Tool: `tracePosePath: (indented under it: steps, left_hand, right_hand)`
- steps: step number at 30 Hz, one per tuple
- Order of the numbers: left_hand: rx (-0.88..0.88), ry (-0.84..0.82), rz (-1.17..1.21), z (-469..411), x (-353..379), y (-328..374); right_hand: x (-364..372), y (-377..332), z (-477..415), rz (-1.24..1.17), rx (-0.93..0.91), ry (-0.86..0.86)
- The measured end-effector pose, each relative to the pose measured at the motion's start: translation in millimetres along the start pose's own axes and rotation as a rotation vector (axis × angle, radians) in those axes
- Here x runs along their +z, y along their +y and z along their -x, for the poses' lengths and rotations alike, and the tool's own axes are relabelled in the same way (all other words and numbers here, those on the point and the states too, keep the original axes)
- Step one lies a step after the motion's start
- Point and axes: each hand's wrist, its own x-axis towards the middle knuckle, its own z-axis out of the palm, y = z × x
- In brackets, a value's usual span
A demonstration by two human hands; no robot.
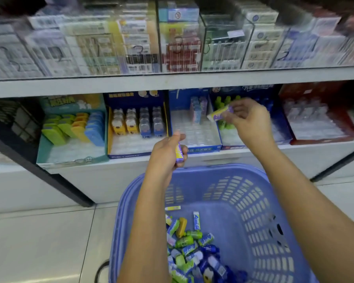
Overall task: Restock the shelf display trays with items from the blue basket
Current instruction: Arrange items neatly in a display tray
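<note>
My right hand [246,121] pinches a purple and yellow pack [220,113] over the blue display tray [204,147], whose clear slots hold only a few packs [198,108] at the back. My left hand [168,154] grips a second purple pack [179,153] in front of that tray's lower left corner. Below both arms stands the blue basket [260,207], with several small green, blue and yellow packs [192,248] piled at its bottom.
On the lower shelf sit a teal tray [49,158] with green, yellow and blue cases, a blue tray of bear-shaped items [135,123], a tray with green packs [225,124] and a red tray [325,137]. Clear boxes fill the upper shelf [172,80]. Pale floor tiles lie at left.
</note>
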Motion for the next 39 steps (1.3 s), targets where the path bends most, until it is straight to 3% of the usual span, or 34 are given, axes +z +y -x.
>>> tracePosePath:
  steps: [4, 8, 12, 16, 22, 29, 32, 34, 35, 37, 39]
  left_hand:
    - [-0.016, -0.005, 0.049, -4, 10, -5]
    - [-0.084, 0.040, 0.058, -7, 14, -6]
    - [-0.166, 0.011, 0.175, -8, 8, -7]
    - [-0.161, -0.019, 0.173, -11, 6, -7]
    - [-0.162, -0.114, 0.263, -10, 12, -5]
    - [-0.086, -0.054, 0.280, -11, 13, -5]
    - [-0.030, -0.043, 0.261, -11, 15, -5]
    - [0.017, -0.049, 0.263, -11, 15, -6]
    - [0.047, -0.046, 0.248, -11, 15, -7]
    - [0.111, -0.030, 0.233, -12, 17, -9]
    - [0.173, -0.010, 0.207, -13, 20, -11]
  right_hand:
    - [14, -8, -37, 0.270, -0.156, -0.105]
    - [29, -3, -66, 0.643, -0.140, -0.322]
    - [27, -2, -83, 0.676, -0.062, -0.475]
    - [29, -1, -87, 0.628, -0.061, -0.474]
    - [31, -3, -94, 0.763, -0.017, -0.589]
    - [42, -14, -88, 0.905, -0.041, -0.599]
    - [38, -17, -75, 0.914, -0.097, -0.496]
    - [34, -17, -56, 0.797, -0.144, -0.346]
    - [32, -17, -44, 0.607, -0.083, -0.305]
    - [25, -19, -15, 0.070, 0.173, -0.322]
    - [19, -20, 8, -0.296, 0.403, -0.394]
